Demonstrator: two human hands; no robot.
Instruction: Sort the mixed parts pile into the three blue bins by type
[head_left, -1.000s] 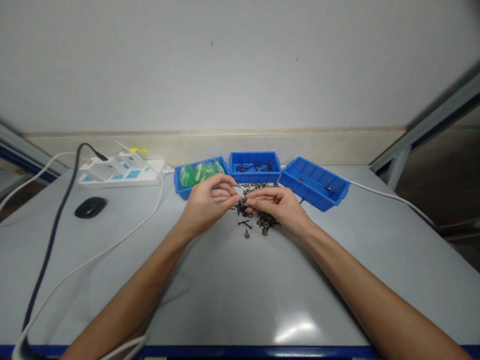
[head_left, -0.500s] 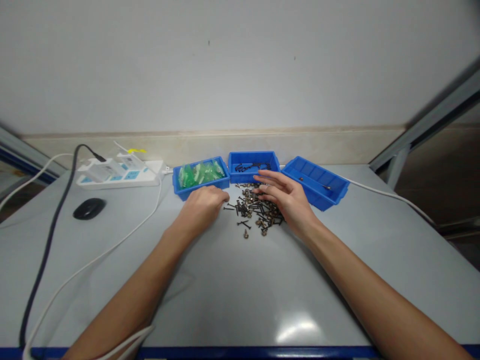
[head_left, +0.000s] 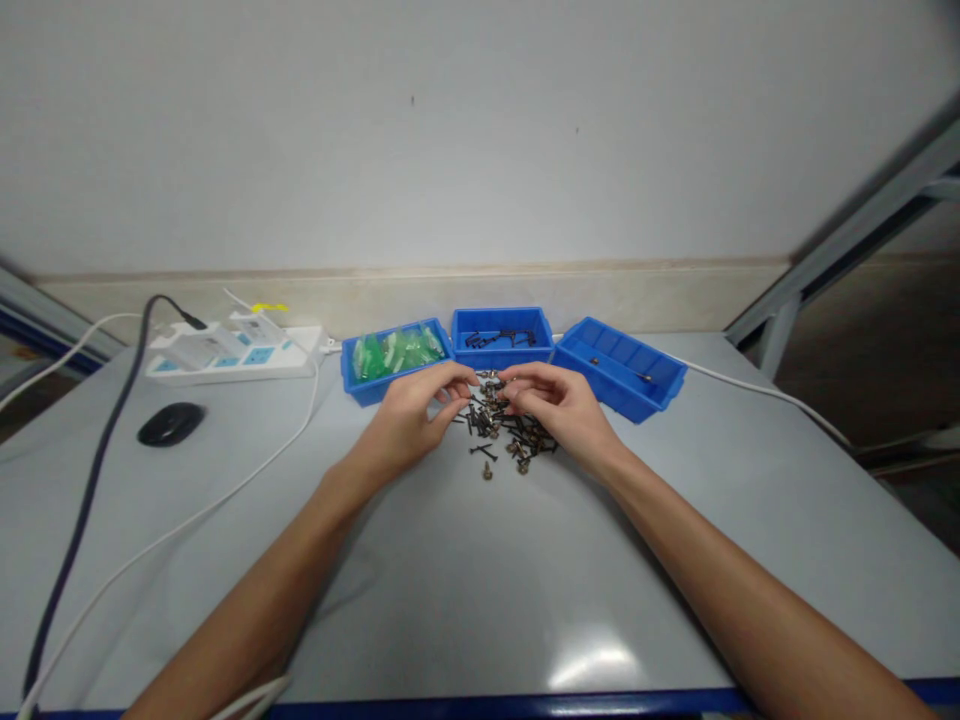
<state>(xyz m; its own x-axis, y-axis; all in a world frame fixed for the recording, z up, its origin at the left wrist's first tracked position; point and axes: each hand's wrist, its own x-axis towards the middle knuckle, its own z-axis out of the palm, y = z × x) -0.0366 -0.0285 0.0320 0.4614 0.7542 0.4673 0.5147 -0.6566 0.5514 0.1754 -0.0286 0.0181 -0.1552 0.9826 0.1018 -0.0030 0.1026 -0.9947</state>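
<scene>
A loose pile of dark screws and brassy screws (head_left: pixel 529 432) lies on the grey table between my hands. My left hand (head_left: pixel 412 410) is at the pile's left edge, its thumb and fingers apart with nothing visible between them. Over the back right of the pile, my right hand (head_left: pixel 559 405) has its thumb and fingers drawn together among the screws; what is in the pinch is too small to make out. One brassy screw (head_left: pixel 487 471) lies by itself at the front. Behind are a blue bin (head_left: pixel 502 356) with several dark screws and another blue bin (head_left: pixel 611 388) with a few brassy pieces.
At the left, a third blue bin (head_left: pixel 365 394) holds green-and-clear plastic packets (head_left: pixel 397 350). A white power strip (head_left: pixel 300 358) with plugged-in adapters and a black mouse (head_left: pixel 172 424) are further left. Cables cross the left side, and a white cable (head_left: pixel 757 383) runs along the back right.
My left hand has opened and moved slightly right and up towards the pile. My right hand's spread fingers have drawn together and shifted left over the screws. The view has shifted slightly.
</scene>
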